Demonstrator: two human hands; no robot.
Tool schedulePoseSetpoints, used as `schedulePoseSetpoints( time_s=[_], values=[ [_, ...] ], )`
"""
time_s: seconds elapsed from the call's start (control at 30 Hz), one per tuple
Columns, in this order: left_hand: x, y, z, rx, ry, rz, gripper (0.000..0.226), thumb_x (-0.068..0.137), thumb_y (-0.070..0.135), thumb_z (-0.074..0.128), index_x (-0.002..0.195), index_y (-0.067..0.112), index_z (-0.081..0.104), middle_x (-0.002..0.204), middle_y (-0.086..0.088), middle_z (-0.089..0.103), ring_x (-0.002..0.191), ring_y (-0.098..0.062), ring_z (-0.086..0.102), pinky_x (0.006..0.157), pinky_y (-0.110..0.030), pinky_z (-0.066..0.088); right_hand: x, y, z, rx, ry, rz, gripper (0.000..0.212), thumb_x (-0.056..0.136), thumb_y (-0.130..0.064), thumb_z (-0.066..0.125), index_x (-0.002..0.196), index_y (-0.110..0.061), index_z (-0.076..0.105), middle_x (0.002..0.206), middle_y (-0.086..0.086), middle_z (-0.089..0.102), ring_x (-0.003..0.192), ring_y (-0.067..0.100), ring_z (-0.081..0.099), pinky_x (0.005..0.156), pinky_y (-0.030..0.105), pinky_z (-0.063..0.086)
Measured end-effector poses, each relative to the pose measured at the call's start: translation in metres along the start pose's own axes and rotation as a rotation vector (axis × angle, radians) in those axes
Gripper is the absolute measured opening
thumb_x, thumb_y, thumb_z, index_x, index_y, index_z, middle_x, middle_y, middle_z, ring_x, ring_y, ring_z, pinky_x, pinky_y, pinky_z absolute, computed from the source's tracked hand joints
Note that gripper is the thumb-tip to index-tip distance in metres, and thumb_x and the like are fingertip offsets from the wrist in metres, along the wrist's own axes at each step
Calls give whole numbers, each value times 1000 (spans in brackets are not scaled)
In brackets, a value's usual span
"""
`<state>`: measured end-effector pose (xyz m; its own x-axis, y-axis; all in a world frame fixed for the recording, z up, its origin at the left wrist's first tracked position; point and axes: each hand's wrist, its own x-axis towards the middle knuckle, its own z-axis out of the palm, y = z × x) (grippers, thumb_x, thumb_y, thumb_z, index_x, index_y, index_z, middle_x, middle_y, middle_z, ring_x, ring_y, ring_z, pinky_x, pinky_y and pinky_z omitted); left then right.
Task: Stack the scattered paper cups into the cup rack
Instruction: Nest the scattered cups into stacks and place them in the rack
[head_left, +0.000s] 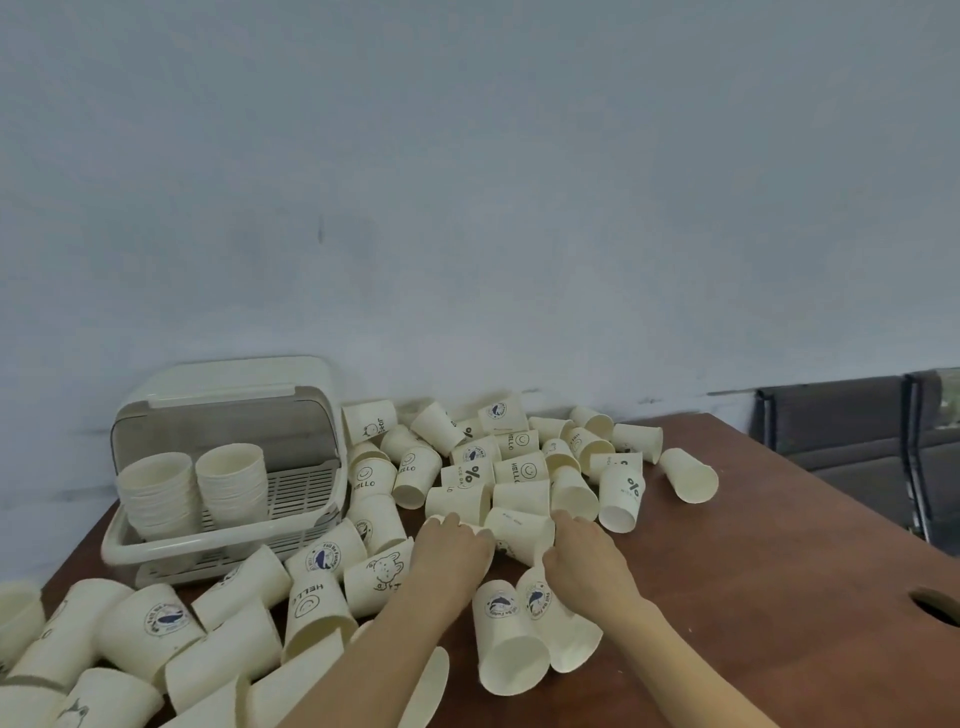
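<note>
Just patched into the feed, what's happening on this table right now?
A person is sorting loose paper cups on a brown table. Both hands are down in the pile: the left hand and right hand are on a cup lying on its side between them, though the exact grip is hard to make out. The cup rack at the left, lid raised, already holds two stacks of nested cups. Dozens of cups still lie scattered around it, so most of the job remains.

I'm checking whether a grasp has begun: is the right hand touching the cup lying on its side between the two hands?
Touching. In the head view, the right hand lies against the right end of the cup with no gap visible between them.
</note>
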<state>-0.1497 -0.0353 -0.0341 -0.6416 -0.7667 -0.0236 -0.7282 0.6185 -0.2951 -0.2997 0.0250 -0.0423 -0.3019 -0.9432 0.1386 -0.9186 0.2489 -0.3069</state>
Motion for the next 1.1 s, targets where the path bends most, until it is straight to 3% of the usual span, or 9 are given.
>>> schedulePoseSetpoints(
  time_s=[0.33, 0.4, 0.5, 0.6, 0.7, 0.93, 1.03, 1.1],
  values=[
    [-2, -9, -13, -26, 60, -61, 31, 87, 1, 56, 118, 5, 54, 118, -11, 59, 118, -27, 46, 85, -34, 37, 5, -1, 6, -16, -2, 29, 13, 88, -15, 42, 99, -11, 49, 97, 6, 56, 89, 24, 53, 67, 30, 38],
    [-5, -13, -19, -20, 77, -61, 27, 89, 5, 57, 116, 6, 57, 117, -11, 59, 118, -26, 46, 85, -34, 40, 6, -3, 7, -21, 15, 53, 4, 88, -14, 42, 87, -12, 46, 93, 6, 55, 87, 25, 53, 69, 32, 42],
    [-14, -19, -28, -29, 128, -85, 25, 94, 9, 51, 117, 7, 59, 119, -12, 58, 118, -27, 46, 87, -34, 41, 11, -9, 13, -33, 41, 126, 21, 87, -15, 43, 68, -16, 35, 85, 5, 51, 80, 23, 47, 76, 35, 45],
    [-23, -22, -34, -56, 185, -119, 25, 93, 7, 49, 117, 8, 58, 118, -10, 58, 116, -27, 47, 86, -34, 39, 19, -17, 19, -1, 30, 231, 12, 89, -19, 44, 88, -13, 54, 100, 9, 58, 97, 26, 53, 86, 37, 42],
    [-32, -25, -36, -73, 217, -136, 22, 90, 7, 52, 111, 11, 57, 112, -9, 60, 111, -26, 49, 80, -33, 36, 28, -23, 26, 55, -46, 351, 25, 88, -22, 46, 108, -12, 57, 119, 10, 57, 116, 30, 49, 95, 41, 38],
    [-51, -33, -39, -127, 303, -172, 20, 94, 11, 46, 111, 11, 56, 110, -8, 58, 105, -27, 52, 70, -32, 29, 42, -33, 29, 192, -38, 512, 24, 85, -15, 53, 109, -15, 58, 123, 10, 57, 118, 30, 48, 99, 41, 35],
    [-54, -38, -35, -182, 313, -199, 19, 94, 13, 45, 109, 12, 56, 108, -7, 58, 100, -26, 54, 67, -32, 32, 43, -38, 32, 204, 18, 513, 25, 90, -19, 49, 113, -16, 59, 121, 9, 59, 117, 29, 51, 99, 41, 36],
    [-55, -41, -32, -212, 327, -211, 18, 96, 15, 43, 107, 14, 57, 105, -6, 59, 97, -24, 54, 64, -32, 34, 43, -42, 33, 175, 57, 471, 22, 87, -16, 48, 104, -15, 62, 112, 8, 62, 111, 27, 54, 97, 40, 40]
  ],
)
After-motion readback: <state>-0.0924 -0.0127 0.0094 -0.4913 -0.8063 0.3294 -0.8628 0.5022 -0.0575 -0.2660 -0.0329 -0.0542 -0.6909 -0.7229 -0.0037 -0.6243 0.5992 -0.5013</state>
